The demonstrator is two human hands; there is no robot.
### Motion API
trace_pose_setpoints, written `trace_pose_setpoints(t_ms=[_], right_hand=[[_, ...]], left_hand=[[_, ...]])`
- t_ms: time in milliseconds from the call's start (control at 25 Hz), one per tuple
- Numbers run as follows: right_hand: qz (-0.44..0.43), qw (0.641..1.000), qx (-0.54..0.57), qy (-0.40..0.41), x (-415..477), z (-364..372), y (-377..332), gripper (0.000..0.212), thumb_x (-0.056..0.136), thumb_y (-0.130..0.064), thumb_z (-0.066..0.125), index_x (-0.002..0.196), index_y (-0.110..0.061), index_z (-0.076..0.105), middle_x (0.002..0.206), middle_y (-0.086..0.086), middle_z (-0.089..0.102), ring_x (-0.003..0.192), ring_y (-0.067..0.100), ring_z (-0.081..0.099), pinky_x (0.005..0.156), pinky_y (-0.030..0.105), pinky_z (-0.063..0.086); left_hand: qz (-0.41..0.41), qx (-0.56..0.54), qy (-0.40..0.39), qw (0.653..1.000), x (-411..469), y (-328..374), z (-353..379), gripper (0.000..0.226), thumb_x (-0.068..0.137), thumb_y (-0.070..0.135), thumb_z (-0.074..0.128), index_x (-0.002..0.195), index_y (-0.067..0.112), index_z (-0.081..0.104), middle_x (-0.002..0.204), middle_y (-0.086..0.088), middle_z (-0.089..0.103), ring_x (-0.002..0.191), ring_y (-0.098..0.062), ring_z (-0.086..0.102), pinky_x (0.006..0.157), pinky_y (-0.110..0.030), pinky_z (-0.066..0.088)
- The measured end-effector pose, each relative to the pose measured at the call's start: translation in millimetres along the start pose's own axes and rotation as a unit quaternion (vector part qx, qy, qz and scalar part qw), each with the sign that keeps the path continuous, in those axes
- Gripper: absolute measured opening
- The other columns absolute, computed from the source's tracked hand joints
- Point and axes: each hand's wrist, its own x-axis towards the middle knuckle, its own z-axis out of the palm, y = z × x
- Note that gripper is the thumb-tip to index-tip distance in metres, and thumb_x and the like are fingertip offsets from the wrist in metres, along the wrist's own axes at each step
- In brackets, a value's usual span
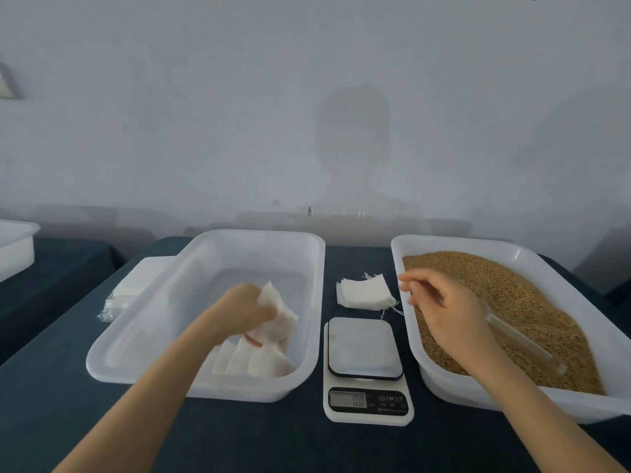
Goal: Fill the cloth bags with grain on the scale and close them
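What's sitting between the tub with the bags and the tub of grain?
The head view shows a white scale there, with a small stack of flat cloth bags just behind it.

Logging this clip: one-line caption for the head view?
Left hand grips a cloth bag in the left tray; right hand above the grain tray.

tub [211,390]: smooth translucent plastic | cloth bags [362,292]: white, matt | table cover [239,438]: dark matt fabric | scale top [363,346]: perhaps metal
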Motion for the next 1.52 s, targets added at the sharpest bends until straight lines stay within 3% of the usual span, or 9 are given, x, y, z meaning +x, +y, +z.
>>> trace_pose_setpoints(t_ms=[120,400,560,680,920,1120,1320,1440,1520], right_hand=[[0.046,0.999,-0.021,-0.006,-13.6,-0.5,28.7,0.019,0.091,-0.013,0.056,0.096,-0.031,0.064,0.082,-0.015,0.065,0.069,0.009,0.063,0.067,0.028,0.054],[0.092,0.996,-0.012,-0.004,-29.3,2.3,58.4,0.026,0.092,-0.010,0.055,0.090,-0.035,0.062,0.082,-0.015,0.066,0.076,-0.006,0.060,0.064,0.004,0.044],[0.070,0.997,-0.028,0.001,-31.2,5.4,58.6,0.020,0.090,-0.008,0.057,0.092,-0.026,0.066,0.076,-0.014,0.066,0.069,-0.006,0.059,0.058,0.004,0.042],[0.075,0.997,-0.022,0.000,-31.5,3.5,58.1,0.023,0.090,-0.008,0.057,0.090,-0.030,0.064,0.077,-0.015,0.066,0.069,-0.007,0.059,0.059,0.004,0.042],[0.067,0.997,-0.031,0.000,-33.2,2.4,57.7,0.024,0.089,-0.006,0.058,0.091,-0.028,0.064,0.073,-0.014,0.063,0.064,-0.011,0.057,0.054,0.003,0.040],[0.071,0.996,-0.048,-0.007,-32.2,3.6,59.1,0.021,0.089,-0.006,0.058,0.093,-0.025,0.066,0.083,-0.019,0.064,0.078,-0.008,0.060,0.066,0.006,0.045],[0.073,0.996,-0.053,-0.012,-32.3,2.8,58.7,0.025,0.090,-0.009,0.057,0.091,-0.034,0.062,0.083,-0.018,0.065,0.074,0.002,0.063,0.068,0.014,0.050],[0.068,0.996,-0.051,-0.016,-31.8,3.5,56.9,0.028,0.090,-0.007,0.058,0.090,-0.035,0.061,0.082,-0.019,0.065,0.074,-0.001,0.062,0.068,0.011,0.049],[0.067,0.996,-0.051,-0.013,-31.4,4.1,56.1,0.030,0.089,-0.006,0.058,0.090,-0.036,0.061,0.081,-0.019,0.065,0.072,-0.001,0.062,0.067,0.012,0.049]], left_hand=[[-0.041,0.129,-0.134,0.982,2.4,-6.7,25.0,0.011,0.084,0.014,0.053,0.074,0.011,0.056,0.077,-0.007,0.061,0.069,-0.022,0.060,0.066,-0.024,0.051],[-0.038,-0.064,-0.157,0.985,13.5,-32.1,29.2,0.026,0.089,0.021,0.061,0.111,0.008,0.060,0.103,-0.015,0.066,0.086,-0.032,0.068,0.069,-0.033,0.059],[-0.041,0.185,-0.116,0.975,16.3,-18.7,51.3,0.028,0.069,0.032,0.052,0.082,0.013,0.068,0.062,0.001,0.066,0.053,-0.016,0.065,0.051,-0.020,0.052],[-0.031,0.195,-0.127,0.972,20.9,-12.9,56.8,0.019,0.073,0.030,0.056,0.071,0.014,0.066,0.052,0.004,0.061,0.045,-0.011,0.061,0.047,-0.017,0.048],[-0.077,0.273,-0.124,0.951,24.3,-10.0,57.6,0.025,0.090,0.027,0.059,0.070,0.013,0.052,0.079,-0.001,0.069,0.070,-0.016,0.064,0.077,-0.023,0.054],[-0.078,0.267,-0.127,0.952,24.1,-16.3,49.5,0.020,0.087,0.030,0.066,0.094,0.011,0.063,0.086,0.000,0.071,0.078,-0.015,0.071,0.077,-0.025,0.056],[-0.098,0.133,-0.118,0.979,22.8,-27.6,31.9,0.036,0.084,0.039,0.068,0.107,0.015,0.054,0.091,-0.002,0.065,0.056,-0.017,0.070,0.047,-0.025,0.054],[-0.116,0.052,-0.116,0.985,16.9,-39.2,18.2,0.029,0.092,0.031,0.061,0.108,0.010,0.051,0.083,-0.010,0.071,0.061,-0.023,0.072,0.049,-0.027,0.055],[-0.097,0.112,-0.057,0.987,15.3,-39.6,13.2,0.030,0.094,0.034,0.057,0.113,0.012,0.051,0.081,-0.006,0.071,0.062,-0.021,0.072,0.053,-0.028,0.056]])
